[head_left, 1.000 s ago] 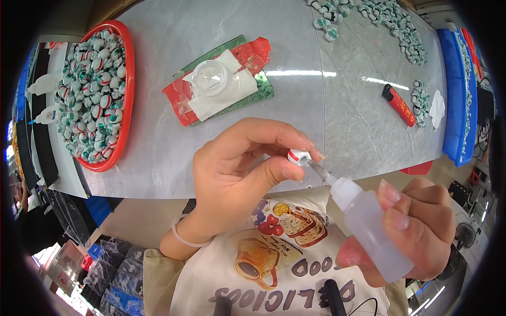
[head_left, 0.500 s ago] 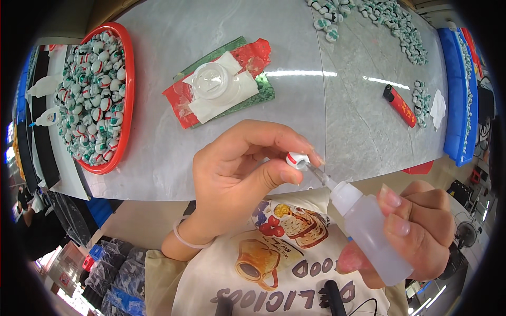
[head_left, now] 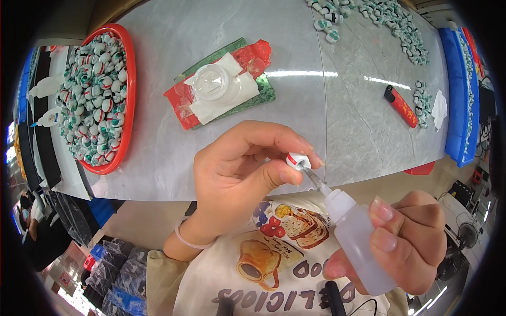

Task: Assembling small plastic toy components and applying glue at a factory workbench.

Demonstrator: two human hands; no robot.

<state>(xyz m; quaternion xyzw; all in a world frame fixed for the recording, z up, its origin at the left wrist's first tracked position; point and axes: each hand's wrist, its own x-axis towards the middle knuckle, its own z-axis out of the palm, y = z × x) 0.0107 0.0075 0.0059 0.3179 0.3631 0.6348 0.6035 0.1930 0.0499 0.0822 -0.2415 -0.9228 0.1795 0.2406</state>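
Observation:
Between thumb and fingertips my left hand (head_left: 242, 168) pinches a small white piece with a red stripe (head_left: 298, 160), its hollow opening turned to the right. My right hand (head_left: 408, 239) is wrapped round a translucent squeeze bottle (head_left: 361, 242) with a white cap and a thin nozzle. The nozzle tip is at the opening of the piece; how deep it reaches inside, I cannot tell. Both hands are at the near edge of the grey table (head_left: 295, 116). Beyond the left hand, a clear round container (head_left: 212, 83) rests on white tissue over red and green sheets.
At the left stands a red basin (head_left: 129, 100) full of small white, green and red pieces, beside two small bottles (head_left: 48, 117). A red lighter (head_left: 401, 107), loose green-and-white pieces (head_left: 392, 23) and a blue bin (head_left: 459, 126) are on the right.
My right hand has shifted slightly left and down with the squeeze bottle, whose nozzle stands a little steeper. My left hand and the piece have hardly moved.

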